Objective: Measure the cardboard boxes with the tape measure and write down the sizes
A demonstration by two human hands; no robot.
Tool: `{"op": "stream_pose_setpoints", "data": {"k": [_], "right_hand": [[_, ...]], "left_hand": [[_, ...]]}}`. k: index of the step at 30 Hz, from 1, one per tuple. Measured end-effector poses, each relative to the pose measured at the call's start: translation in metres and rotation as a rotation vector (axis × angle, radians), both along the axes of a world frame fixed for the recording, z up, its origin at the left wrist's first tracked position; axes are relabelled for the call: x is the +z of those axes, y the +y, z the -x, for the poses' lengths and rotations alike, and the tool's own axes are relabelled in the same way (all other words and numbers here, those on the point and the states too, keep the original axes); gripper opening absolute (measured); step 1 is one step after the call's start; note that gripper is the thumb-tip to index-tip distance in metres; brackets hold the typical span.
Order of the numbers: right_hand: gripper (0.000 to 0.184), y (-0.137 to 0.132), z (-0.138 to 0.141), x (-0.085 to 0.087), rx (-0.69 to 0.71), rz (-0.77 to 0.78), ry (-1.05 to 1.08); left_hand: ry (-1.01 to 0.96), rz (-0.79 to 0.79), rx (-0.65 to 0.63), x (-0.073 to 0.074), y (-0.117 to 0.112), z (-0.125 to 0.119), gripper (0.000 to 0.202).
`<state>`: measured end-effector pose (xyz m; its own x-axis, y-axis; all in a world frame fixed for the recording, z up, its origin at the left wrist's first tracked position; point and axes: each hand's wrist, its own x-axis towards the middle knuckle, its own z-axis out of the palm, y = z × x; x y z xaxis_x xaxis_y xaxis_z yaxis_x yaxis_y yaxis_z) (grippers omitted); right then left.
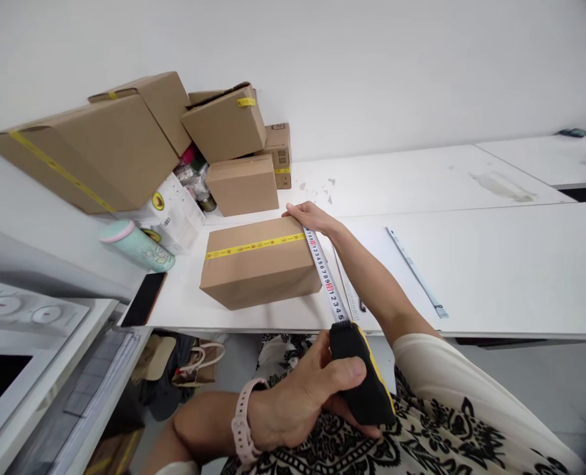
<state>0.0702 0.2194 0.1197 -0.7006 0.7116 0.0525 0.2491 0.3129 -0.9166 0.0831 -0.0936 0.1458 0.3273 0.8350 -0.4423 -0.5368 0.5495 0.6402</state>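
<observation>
My left hand (293,402), with a pink watch on its wrist, is wrapped round the black and yellow case of a tape measure (372,389) in front of the table edge. The printed blade (328,284) is pulled out and runs along the right side of a closed cardboard box (258,274) sealed with yellow tape. At the box's far right corner, my right hand (310,216) presses the blade's end to the box; its fingertips are partly hidden. The box rests on the white table, near its front edge.
Several cardboard boxes (238,125) are stacked at the back left. A mint tumbler (137,244) leans by a white carton (186,208), with a black phone (145,298) in front. Right of the box lie paper sheets (372,264) and a pale strip (416,270). A white appliance (26,323) stands left.
</observation>
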Motion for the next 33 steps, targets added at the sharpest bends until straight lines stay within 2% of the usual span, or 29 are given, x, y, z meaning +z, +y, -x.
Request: {"op": "stream_pose_setpoints", "data": {"k": [5,9,16,20,22,26,33], "right_hand": [[0.074,0.002,0.001,-0.001,0.043,-0.041,-0.048],[0.076,0.010,0.000,-0.005,0.083,-0.001,0.000],[0.065,0.019,-0.009,-0.011,0.221,0.245,0.153],[0.057,0.016,-0.010,-0.020,0.246,0.456,0.261],[0.051,0.017,-0.007,-0.023,0.231,0.499,0.287],[0.044,0.020,-0.002,-0.023,0.224,0.469,0.295],[0.044,0.021,-0.001,-0.021,0.208,0.457,0.309]], "left_hand": [[0.019,0.014,0.002,0.000,0.001,-0.002,0.080],[0.014,0.012,0.006,0.000,-0.001,-0.002,0.079],[-0.003,-0.020,0.008,-0.003,-0.006,-0.001,0.076],[-0.004,-0.023,0.005,-0.004,-0.007,-0.001,0.074],[-0.003,-0.022,0.006,-0.004,-0.006,-0.001,0.076],[-0.007,0.019,0.003,-0.002,-0.004,-0.002,0.080],[-0.011,0.041,0.001,0.000,-0.003,-0.003,0.081]]}}
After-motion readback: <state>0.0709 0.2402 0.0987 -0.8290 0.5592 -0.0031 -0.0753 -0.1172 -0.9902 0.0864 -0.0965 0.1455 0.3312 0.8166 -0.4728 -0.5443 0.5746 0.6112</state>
